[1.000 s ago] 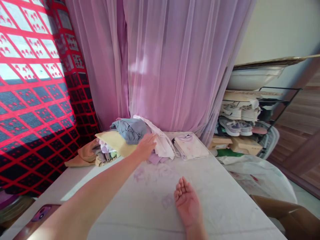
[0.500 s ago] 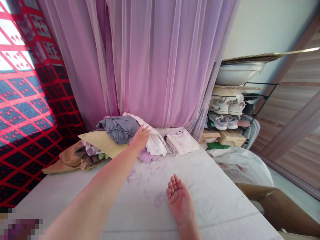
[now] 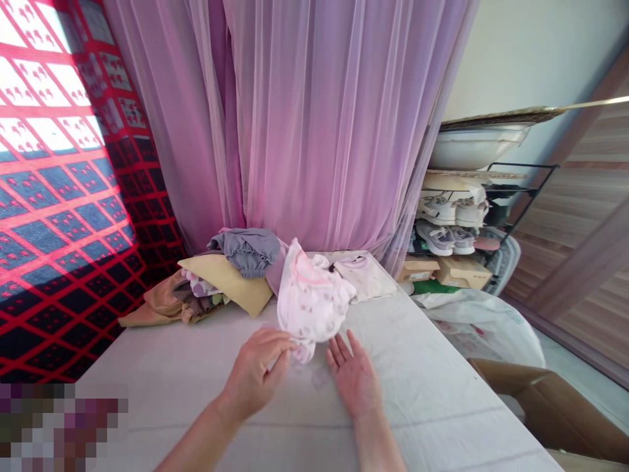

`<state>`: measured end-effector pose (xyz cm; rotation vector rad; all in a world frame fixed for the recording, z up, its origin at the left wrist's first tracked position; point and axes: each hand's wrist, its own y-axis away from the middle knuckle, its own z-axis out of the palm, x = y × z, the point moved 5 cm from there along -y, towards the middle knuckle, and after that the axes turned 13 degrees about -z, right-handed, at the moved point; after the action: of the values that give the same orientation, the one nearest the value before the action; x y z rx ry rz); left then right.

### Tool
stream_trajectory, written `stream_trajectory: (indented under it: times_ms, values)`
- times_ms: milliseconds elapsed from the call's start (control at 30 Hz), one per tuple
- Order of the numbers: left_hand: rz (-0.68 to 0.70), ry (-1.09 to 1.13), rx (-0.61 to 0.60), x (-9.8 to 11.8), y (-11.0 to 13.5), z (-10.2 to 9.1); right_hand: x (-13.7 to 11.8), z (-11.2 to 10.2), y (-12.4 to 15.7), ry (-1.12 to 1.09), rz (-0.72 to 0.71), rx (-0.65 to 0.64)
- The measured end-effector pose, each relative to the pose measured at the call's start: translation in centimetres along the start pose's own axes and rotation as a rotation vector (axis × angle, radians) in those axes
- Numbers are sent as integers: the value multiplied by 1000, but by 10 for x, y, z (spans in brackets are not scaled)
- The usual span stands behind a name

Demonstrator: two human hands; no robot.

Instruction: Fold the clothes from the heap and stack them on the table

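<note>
The left hand (image 3: 256, 373) pinches the lower edge of a pale pink garment (image 3: 309, 299), its bunched body rising over the worktop (image 3: 417, 393), while the right hand (image 3: 354, 381) lies open and wide just beside it, fingers spread. One folded top (image 3: 361, 276) sits past the garment and a loose clothes pile (image 3: 221, 282) sits left of it, so one item looks done and most are left. The pile's lower layers are hidden, the garment's shape is hard to make out, and a pixelated patch (image 3: 61, 426) left of the hands hides whatever is there.
</note>
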<state>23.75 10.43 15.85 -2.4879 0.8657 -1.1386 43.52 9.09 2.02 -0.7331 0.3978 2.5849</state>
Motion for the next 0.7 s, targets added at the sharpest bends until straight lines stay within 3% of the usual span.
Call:
stream_trajectory:
  times_ms: [133,267,400,467,533,600,700]
  values:
    - [-206,-99,-105,-18,56,-8,4,8,3,100,-25,-108]
    - [-449,-213,-234,-46,89,-24,1,0,-1,115,-31,-27]
    - [-664,-555,-401,-71,101,-60,-8,-7,-4,109,-37,36]
    - [-778,-716,-364,-79,96,-81,-10,-6,-3,129,-46,45]
    - [-788,-782,-250,-77,84,-91,-9,0,1,175,-63,27]
    - [-722,-722,-159,-64,71,-81,-6,8,6,221,-66,-32]
    - [-713,-483,-252,-42,61,-36,-2,16,11,259,-50,-135]
